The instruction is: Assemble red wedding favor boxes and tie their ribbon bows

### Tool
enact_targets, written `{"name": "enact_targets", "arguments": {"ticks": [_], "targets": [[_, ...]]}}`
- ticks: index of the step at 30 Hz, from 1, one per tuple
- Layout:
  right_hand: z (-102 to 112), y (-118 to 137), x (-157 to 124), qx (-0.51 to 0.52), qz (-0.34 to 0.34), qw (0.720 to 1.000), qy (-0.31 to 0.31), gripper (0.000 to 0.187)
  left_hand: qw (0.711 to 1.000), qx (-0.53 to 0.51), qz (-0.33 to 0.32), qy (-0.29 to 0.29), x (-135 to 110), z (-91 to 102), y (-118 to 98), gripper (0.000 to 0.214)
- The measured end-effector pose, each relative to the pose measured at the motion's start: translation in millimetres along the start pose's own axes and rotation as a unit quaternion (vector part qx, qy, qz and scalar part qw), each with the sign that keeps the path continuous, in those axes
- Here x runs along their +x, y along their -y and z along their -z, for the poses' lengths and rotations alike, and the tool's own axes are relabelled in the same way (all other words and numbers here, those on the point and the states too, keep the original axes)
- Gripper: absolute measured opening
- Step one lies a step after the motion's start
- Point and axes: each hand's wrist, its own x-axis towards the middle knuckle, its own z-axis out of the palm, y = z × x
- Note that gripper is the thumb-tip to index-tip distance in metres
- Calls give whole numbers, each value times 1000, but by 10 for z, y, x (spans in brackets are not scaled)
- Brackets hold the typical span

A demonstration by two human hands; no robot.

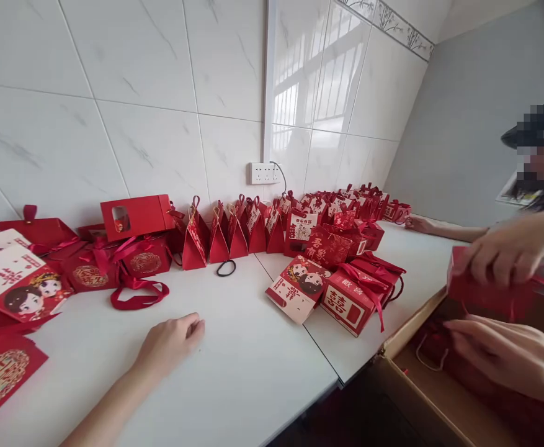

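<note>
My left hand (pixel 172 341) rests on the white table (pixel 234 372) with its fingers curled in, and nothing shows in it. At the right, my right hand (pixel 508 357) reaches over an open cardboard carton (pixel 439 397), fingers loosely bent and partly apart. Just above it, a co-worker's hand (pixel 516 248) grips a red gift box (pixel 490 292), which is blurred. Inside the carton lie more red items with a pale cord handle (pixel 432 360). Nearest on the table between my hands are a cartoon-couple gift box (pixel 297 288) and a ribboned gift box (pixel 353 298).
Triangular red gift boxes (pixel 195 242) stand in a row along the tiled wall. More ribboned boxes (pixel 90 270) crowd the left side. A black hair tie (pixel 226 268) lies on the table. The co-worker's other hand (pixel 415 223) rests at the far right, and a power strip (pixel 265 174) is on the wall.
</note>
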Motion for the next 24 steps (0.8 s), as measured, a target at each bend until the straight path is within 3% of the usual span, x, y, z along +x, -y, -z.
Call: {"name": "enact_targets", "arguments": {"ticks": [1, 2, 4, 6, 9, 11, 15, 20, 22, 24], "targets": [[-90, 102, 137, 37, 133, 990, 30, 16, 1000, -3, -2, 4, -14, 12, -5, 29], [-181, 214, 288, 35, 154, 986, 61, 13, 1000, -6, -3, 8, -27, 25, -10, 29], [-348, 452, 590, -1, 108, 989, 98, 21, 1000, -9, -7, 19, -52, 50, -13, 29], [-483, 656, 836, -90, 0, 975, 204, 57, 999, -10, -16, 28, -81, 70, -8, 29], [-608, 810, 1022, -145, -117, 897, 400, 79, 998, -11, -40, 38, -133, 93, -7, 27], [-641, 814, 1046, -130, -121, 870, 460, 77, 998, -6, -59, 39, -169, 105, -21, 25], [-628, 743, 1065, -84, -129, 860, 487, 77, 996, 8, -80, 34, -212, 120, -60, 23], [-545, 777, 1207, -77, -160, 823, 539, 94, 995, 7, -95, 27, -236, 106, -62, 23], [-487, 854, 1246, -97, -135, 828, 535, 94, 995, 5, -98, 24, -244, 98, -60, 23], [-405, 972, 1266, -128, -100, 853, 496, 90, 995, 1, -97, 22, -252, 95, -63, 22]]}}
